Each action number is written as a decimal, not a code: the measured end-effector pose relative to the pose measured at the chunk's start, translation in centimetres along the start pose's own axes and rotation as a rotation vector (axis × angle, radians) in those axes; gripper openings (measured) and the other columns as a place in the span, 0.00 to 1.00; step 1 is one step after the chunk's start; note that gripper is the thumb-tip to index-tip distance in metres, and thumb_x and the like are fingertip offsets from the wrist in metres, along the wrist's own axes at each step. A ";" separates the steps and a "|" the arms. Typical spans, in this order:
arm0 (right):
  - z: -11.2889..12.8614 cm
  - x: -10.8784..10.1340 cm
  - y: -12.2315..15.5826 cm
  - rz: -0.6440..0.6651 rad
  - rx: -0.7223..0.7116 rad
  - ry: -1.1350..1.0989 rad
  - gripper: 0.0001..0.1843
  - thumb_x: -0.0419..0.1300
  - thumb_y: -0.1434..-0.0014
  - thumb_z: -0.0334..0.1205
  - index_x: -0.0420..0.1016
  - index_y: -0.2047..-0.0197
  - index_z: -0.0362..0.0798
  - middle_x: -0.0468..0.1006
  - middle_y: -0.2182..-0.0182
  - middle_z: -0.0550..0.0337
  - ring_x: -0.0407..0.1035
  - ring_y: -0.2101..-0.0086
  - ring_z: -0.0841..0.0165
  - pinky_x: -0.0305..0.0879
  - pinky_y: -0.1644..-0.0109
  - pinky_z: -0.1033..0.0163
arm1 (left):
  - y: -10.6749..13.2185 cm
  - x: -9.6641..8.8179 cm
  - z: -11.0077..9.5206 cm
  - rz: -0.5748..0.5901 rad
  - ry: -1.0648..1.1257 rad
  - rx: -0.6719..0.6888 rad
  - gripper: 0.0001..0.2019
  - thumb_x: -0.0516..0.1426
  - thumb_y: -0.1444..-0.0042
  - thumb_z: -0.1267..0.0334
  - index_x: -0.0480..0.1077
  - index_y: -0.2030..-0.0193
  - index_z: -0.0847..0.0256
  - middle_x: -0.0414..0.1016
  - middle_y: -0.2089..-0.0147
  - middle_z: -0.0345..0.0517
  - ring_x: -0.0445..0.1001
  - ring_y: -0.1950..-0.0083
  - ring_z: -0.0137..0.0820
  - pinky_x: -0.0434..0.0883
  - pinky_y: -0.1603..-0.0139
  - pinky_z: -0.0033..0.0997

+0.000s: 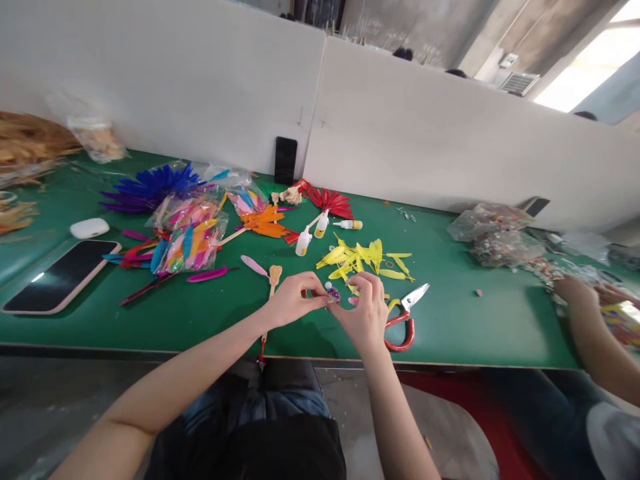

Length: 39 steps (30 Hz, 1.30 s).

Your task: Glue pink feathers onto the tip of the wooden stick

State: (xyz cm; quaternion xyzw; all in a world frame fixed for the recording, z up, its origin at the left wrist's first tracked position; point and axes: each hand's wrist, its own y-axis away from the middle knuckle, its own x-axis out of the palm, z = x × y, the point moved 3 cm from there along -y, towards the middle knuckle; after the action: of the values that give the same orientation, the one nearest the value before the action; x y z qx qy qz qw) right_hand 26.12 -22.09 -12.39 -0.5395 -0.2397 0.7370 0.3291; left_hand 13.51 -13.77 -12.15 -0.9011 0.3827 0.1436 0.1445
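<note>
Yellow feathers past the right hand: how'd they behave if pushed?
The yellow feathers probably slide easily, looking thin and light. They'd likely flex, given their slim blades. Several overlap, so pushing one may drag its neighbours.

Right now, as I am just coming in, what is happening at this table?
One person's left hand seems to pinch a small multicoloured piece, with the right hand close against it. Yellow feathers lie just beyond, and red-handled scissors beside the right hand. Far right, a co-worker's hand is also at the table.
</note>
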 end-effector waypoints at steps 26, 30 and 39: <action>-1.9 -1.9 0.5 0.090 0.148 -0.296 0.09 0.60 0.44 0.42 0.71 0.75 0.49 0.72 0.78 0.64 0.62 0.75 0.71 0.59 0.71 0.68 | -3.0 3.7 1.1 0.160 -0.166 0.021 0.06 0.53 0.50 0.71 0.70 0.67 0.62 0.73 0.73 0.41 0.69 0.72 0.30 0.61 0.72 0.26; -1.9 -1.5 0.4 0.145 0.178 -0.335 0.11 0.60 0.44 0.43 0.72 0.75 0.49 0.70 0.79 0.64 0.61 0.76 0.72 0.57 0.72 0.67 | -2.5 2.5 1.1 0.146 -0.082 0.028 0.10 0.50 0.43 0.62 0.72 0.66 0.62 0.75 0.72 0.44 0.70 0.73 0.31 0.63 0.73 0.27; 1.7 1.6 -2.3 0.408 0.264 -0.559 0.22 0.49 0.38 0.47 0.65 0.81 0.48 0.62 0.85 0.67 0.60 0.81 0.74 0.57 0.75 0.69 | -2.9 -4.7 3.0 0.025 0.202 -0.080 0.23 0.45 0.40 0.46 0.69 0.70 0.64 0.65 0.85 0.38 0.63 0.84 0.24 0.61 0.80 0.24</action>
State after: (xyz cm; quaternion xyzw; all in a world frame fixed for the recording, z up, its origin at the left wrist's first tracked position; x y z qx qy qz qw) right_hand 24.64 -19.33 -11.28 -0.3068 -0.1106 0.9310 0.1639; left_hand 12.11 -7.68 -12.77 -0.9112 0.4006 0.0690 0.0675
